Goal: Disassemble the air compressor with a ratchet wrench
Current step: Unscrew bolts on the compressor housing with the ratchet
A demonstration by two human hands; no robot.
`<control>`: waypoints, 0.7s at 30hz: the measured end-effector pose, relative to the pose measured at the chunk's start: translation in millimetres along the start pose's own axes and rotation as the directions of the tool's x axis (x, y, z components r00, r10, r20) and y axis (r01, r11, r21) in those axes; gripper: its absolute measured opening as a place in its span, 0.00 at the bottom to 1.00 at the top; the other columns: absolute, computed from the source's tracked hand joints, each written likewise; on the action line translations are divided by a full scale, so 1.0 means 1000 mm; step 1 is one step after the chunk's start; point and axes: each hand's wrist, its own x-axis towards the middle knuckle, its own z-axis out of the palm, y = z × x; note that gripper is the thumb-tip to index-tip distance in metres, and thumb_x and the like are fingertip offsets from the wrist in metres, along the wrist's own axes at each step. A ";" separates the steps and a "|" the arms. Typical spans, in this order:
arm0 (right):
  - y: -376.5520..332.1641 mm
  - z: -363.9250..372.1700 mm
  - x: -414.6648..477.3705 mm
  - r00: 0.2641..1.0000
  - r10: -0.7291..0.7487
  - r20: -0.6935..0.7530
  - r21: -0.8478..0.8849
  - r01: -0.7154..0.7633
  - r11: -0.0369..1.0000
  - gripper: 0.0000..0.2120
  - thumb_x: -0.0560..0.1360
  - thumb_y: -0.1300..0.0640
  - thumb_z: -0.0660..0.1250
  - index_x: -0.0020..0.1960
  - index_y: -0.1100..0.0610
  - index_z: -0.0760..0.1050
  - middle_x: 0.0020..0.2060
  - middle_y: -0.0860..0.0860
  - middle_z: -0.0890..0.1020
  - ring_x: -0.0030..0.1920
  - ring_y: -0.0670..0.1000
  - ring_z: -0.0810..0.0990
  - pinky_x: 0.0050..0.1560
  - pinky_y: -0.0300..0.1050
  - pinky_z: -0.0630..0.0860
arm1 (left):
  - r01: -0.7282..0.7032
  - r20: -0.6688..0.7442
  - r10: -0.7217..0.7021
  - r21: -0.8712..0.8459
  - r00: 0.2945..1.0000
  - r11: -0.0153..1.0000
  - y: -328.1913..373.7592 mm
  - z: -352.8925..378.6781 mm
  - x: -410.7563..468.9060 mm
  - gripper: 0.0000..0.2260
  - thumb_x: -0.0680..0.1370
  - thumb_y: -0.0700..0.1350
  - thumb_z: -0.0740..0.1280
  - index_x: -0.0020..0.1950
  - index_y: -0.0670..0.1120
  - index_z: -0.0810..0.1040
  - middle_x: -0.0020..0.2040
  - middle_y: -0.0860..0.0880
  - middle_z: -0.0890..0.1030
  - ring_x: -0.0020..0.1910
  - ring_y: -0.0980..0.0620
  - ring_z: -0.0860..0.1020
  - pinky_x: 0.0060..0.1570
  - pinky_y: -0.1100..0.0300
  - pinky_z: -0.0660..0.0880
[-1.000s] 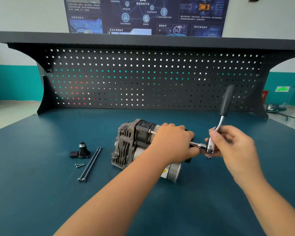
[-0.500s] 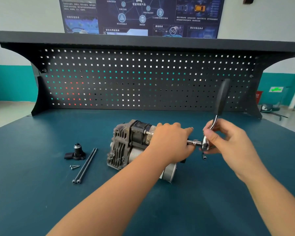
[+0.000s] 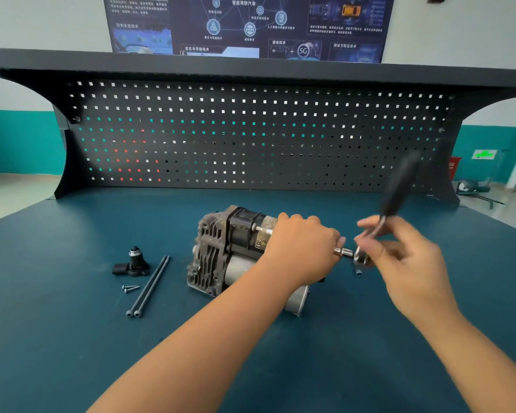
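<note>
Ratcheting the air compressor (image 3: 221, 254), centre frame.
Left hand (image 3: 301, 248) is gripping the seemingly heavy, rigid casing; right hand (image 3: 405, 257) is pinching the ratchet wrench (image 3: 398, 186) near its head.

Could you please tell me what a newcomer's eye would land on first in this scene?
The grey air compressor sits at the bench's centre, with the left hand gripping its right end. Just right of it, the right hand holds a ratchet wrench near its head, its black grip blurred and slanting upward. To the left lie two long bolts and a black fitting.
</note>
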 end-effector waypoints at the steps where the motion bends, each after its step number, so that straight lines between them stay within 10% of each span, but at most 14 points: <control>1: 0.002 0.004 0.006 0.988 0.150 -0.028 0.058 -0.148 0.987 0.07 0.75 0.61 0.67 0.44 0.49 0.77 0.33 0.46 0.80 0.28 0.47 0.81 0.28 0.35 0.76 | 0.004 -0.002 -0.004 0.001 1.000 1.000 0.000 0.001 0.000 0.16 0.81 0.53 0.52 0.53 0.49 0.77 0.45 0.46 0.75 0.37 0.45 0.65 0.41 0.54 0.59; 4: 0.005 0.006 0.023 0.794 0.600 0.100 0.188 -0.607 0.772 0.11 0.78 0.57 0.62 0.43 0.64 0.75 0.25 0.54 0.76 0.18 0.51 0.75 0.16 0.38 0.68 | 0.009 0.001 -0.009 0.006 1.000 1.000 0.001 0.001 0.002 0.17 0.81 0.54 0.51 0.53 0.50 0.78 0.45 0.46 0.76 0.37 0.45 0.65 0.42 0.53 0.60; 7: 0.010 0.004 0.020 0.704 0.685 0.186 0.190 -0.710 0.678 0.13 0.78 0.53 0.63 0.40 0.62 0.73 0.22 0.52 0.75 0.18 0.50 0.72 0.17 0.37 0.66 | 0.005 -0.010 -0.005 0.005 1.000 1.000 0.000 0.003 0.002 0.18 0.81 0.54 0.50 0.52 0.49 0.78 0.44 0.46 0.76 0.37 0.45 0.65 0.41 0.54 0.59; 12: 0.010 -0.001 0.000 0.996 0.059 0.071 0.068 -0.064 0.996 0.11 0.75 0.61 0.68 0.44 0.44 0.76 0.37 0.44 0.79 0.31 0.49 0.81 0.32 0.38 0.77 | -0.013 -0.017 0.013 -0.015 1.000 1.000 -0.003 -0.001 0.004 0.16 0.79 0.53 0.53 0.46 0.49 0.78 0.41 0.47 0.78 0.37 0.44 0.71 0.39 0.56 0.60; 15: 0.025 -0.002 -0.017 0.886 -0.412 0.213 -0.316 0.461 0.829 0.09 0.77 0.57 0.63 0.49 0.58 0.82 0.50 0.48 0.74 0.47 0.49 0.78 0.48 0.42 0.79 | -0.027 0.005 0.027 -0.031 1.000 0.999 -0.004 -0.004 0.005 0.12 0.77 0.53 0.57 0.42 0.48 0.75 0.38 0.48 0.76 0.37 0.44 0.74 0.36 0.57 0.60; 18: 0.037 0.001 -0.025 0.840 -0.512 0.178 -0.411 0.536 0.737 0.11 0.77 0.62 0.61 0.51 0.66 0.81 0.53 0.52 0.74 0.51 0.52 0.78 0.50 0.47 0.80 | -0.030 0.005 0.030 -0.023 1.000 0.999 -0.004 -0.005 0.007 0.11 0.76 0.53 0.58 0.38 0.49 0.72 0.35 0.49 0.72 0.35 0.45 0.71 0.35 0.57 0.59; 21: 0.026 0.006 -0.023 0.932 -0.359 0.042 -0.170 0.361 0.917 0.12 0.73 0.67 0.67 0.53 0.55 0.80 0.48 0.44 0.78 0.49 0.43 0.78 0.49 0.34 0.77 | -0.034 0.019 0.034 -0.002 0.999 0.999 -0.002 -0.003 0.007 0.14 0.79 0.53 0.54 0.43 0.48 0.76 0.37 0.49 0.71 0.36 0.44 0.71 0.37 0.56 0.60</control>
